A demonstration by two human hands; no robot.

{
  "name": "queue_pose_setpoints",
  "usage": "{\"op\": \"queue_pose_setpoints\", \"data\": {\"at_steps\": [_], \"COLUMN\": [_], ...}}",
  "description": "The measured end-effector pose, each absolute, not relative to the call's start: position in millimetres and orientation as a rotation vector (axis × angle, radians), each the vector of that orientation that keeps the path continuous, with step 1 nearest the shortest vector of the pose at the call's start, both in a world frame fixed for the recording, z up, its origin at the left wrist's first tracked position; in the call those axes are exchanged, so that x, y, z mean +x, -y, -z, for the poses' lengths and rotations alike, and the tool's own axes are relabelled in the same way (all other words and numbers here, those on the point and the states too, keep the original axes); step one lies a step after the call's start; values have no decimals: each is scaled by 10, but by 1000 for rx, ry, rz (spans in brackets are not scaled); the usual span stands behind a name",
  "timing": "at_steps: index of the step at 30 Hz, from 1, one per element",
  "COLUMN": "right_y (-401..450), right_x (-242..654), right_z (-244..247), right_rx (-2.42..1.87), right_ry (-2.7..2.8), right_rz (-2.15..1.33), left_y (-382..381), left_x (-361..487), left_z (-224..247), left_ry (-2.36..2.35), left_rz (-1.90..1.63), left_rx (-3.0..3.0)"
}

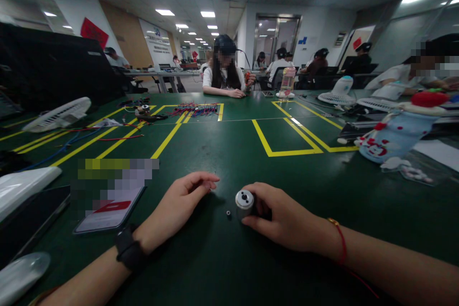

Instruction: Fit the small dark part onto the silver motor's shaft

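My right hand (278,213) is closed round a silver cylindrical motor (245,201), thumb on the near side and fingers on the far side. The motor stands upright on the dark green table, its end face with small dark holes turned up. Just left of it lies a tiny metal ring-like part (228,213), touched by neither hand. To the left, my left hand (182,198) hovers low over the table, index finger stretched out and thumb a little below it. Nothing shows between those fingers.
A phone (111,208) lies left of my left hand, with a computer mouse (23,275) nearer me. Bundled wires (195,109) lie farther back. On the right stand a blue cup (396,131) and white fans (339,93). A person (224,71) sits opposite.
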State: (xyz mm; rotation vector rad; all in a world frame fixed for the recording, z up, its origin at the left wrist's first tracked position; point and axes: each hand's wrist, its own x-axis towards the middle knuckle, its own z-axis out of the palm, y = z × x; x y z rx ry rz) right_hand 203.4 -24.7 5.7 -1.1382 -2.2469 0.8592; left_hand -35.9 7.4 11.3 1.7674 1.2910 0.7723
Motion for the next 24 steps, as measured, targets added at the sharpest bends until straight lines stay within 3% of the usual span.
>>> {"op": "queue_pose_setpoints", "data": {"at_steps": [10, 19, 24], "right_y": [235, 246, 239], "right_x": [2021, 2023, 2016], "right_z": [-45, -55, -46], "right_rx": [-1123, -1129, -1132], "right_ry": [2235, 2236, 2260], "right_rz": [-842, -846, -833], "left_y": [68, 23, 29], "left_x": [-294, -249, -221], "left_z": [-164, -144, -231], "left_ry": [-1039, -1034, -1060], "left_rz": [-496, -537, -742], "left_rx": [2241, 2209, 2094]}}
